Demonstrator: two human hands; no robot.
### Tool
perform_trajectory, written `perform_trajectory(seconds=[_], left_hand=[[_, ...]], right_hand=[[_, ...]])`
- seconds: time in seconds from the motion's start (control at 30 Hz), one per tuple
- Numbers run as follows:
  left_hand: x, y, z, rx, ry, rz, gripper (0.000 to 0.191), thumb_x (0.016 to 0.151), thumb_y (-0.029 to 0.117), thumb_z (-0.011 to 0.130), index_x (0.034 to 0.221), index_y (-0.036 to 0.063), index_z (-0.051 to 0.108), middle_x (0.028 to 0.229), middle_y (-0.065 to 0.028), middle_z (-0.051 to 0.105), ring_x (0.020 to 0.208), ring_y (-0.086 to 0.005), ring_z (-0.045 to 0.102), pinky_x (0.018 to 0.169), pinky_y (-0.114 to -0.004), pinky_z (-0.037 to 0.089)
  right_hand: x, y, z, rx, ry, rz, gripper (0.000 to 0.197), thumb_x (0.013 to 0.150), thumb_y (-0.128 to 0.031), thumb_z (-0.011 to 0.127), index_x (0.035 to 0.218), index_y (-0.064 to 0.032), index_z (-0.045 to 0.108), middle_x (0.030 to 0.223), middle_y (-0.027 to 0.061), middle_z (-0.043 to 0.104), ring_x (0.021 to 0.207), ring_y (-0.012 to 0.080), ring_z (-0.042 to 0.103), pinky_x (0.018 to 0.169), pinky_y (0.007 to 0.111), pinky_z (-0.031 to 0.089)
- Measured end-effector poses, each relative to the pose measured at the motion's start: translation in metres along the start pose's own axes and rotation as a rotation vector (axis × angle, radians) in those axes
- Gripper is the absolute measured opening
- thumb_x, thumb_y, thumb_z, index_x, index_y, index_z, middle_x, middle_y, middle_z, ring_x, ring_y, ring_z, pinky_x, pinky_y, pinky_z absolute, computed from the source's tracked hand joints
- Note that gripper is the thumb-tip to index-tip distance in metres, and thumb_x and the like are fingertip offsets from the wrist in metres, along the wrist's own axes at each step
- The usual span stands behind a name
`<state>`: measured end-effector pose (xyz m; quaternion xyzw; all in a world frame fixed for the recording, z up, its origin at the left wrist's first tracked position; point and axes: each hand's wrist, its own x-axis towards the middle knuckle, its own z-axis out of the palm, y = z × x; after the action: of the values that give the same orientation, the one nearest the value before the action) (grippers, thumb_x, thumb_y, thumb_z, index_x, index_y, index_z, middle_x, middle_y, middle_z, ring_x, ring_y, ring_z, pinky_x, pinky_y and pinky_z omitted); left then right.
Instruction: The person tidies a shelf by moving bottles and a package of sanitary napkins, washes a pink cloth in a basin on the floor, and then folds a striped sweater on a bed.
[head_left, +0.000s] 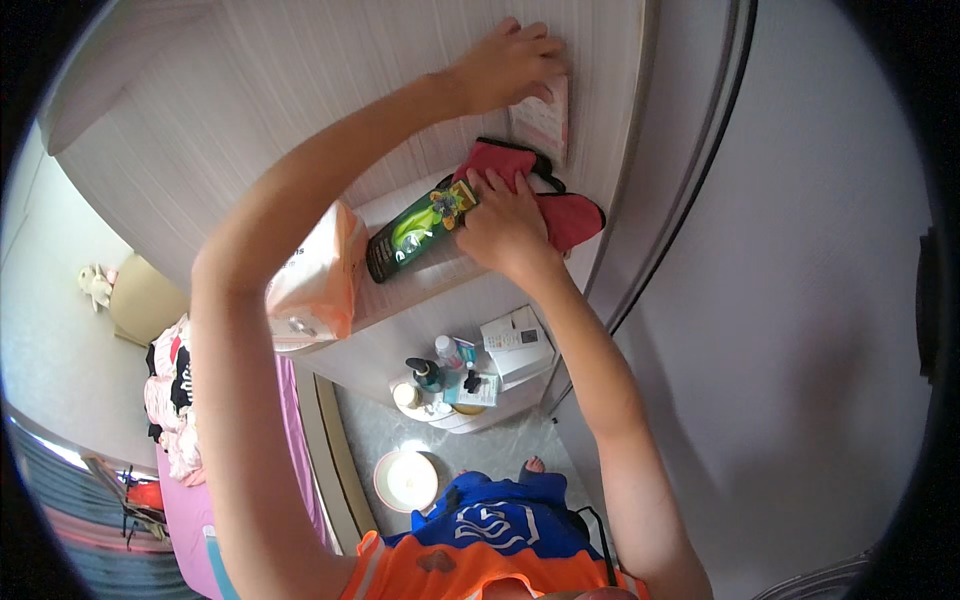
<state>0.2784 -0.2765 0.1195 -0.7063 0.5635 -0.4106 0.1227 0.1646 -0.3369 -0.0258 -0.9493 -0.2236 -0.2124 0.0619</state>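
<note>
My left hand (517, 67) reaches to the top, its fingers bent and its thumb over the upper end of a pale pink printed packet (541, 124). Whether the thumb and fingers pinch the packet is hard to see. Lower down, my right hand (506, 225) lies with fingers apart on a red cloth item with black trim (574, 220), which spreads out on both sides of it. Close by the right thumb, a dark green tube or bottle (416, 234) with a plant picture lies slanted on the shelf (442, 274).
An orange and white plastic pack (319, 289) stands left of the green container. Below, a lower shelf holds a pump bottle (425, 373), a jar (406, 395) and white boxes (517, 345). A round basin (405, 480) sits on the floor. A grey door panel (787, 262) rises at right.
</note>
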Motion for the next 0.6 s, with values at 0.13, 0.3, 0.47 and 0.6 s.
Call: perform_trajectory(seconds=[0.13,0.3,0.47,0.6], left_hand=[[-0.023,0.006,-0.06,-0.239,0.114,0.063,0.02,0.08,0.012,0.064,0.098,0.0043,0.059,0.117,-0.0094,0.057,0.107,-0.0285,0.057,0.089,-0.043,0.05],[-0.08,0.039,-0.121,-0.181,-0.122,0.145,0.023,0.076,0.011,0.063,0.098,0.0035,0.059,0.12,-0.009,0.058,0.11,-0.0298,0.057,0.09,-0.039,0.052],[-0.129,0.04,-0.12,-0.226,-0.35,0.189,0.034,0.075,0.016,0.066,0.105,0.005,0.058,0.123,-0.0168,0.055,0.117,-0.0355,0.052,0.097,-0.045,0.047],[-0.139,0.036,-0.119,-0.745,-0.67,-0.249,0.076,0.07,0.055,0.07,0.127,0.0091,0.049,0.131,-0.0182,0.047,0.124,-0.0391,0.044,0.101,-0.049,0.04]], right_hand=[[0.0,-0.001,-0.005,0.007,-0.057,0.053,0.05,0.078,-0.026,0.048,0.119,0.0003,0.061,0.144,0.0192,0.04,0.134,0.034,0.036,0.111,0.053,0.021],[-0.009,-0.009,0.002,-0.006,0.023,0.221,0.045,0.083,-0.03,0.048,0.115,-0.0044,0.066,0.145,0.0198,0.038,0.135,0.0343,0.034,0.109,0.058,0.019],[-0.008,-0.015,-0.032,-0.119,-0.347,0.197,0.046,0.081,-0.033,0.051,0.114,-0.0057,0.067,0.139,0.0201,0.046,0.133,0.0358,0.038,0.108,0.062,0.019],[-0.016,-0.006,-0.004,-0.048,0.103,0.17,0.052,0.078,-0.034,0.057,0.118,-0.0022,0.063,0.137,0.0216,0.048,0.131,0.0362,0.04,0.107,0.06,0.022]])
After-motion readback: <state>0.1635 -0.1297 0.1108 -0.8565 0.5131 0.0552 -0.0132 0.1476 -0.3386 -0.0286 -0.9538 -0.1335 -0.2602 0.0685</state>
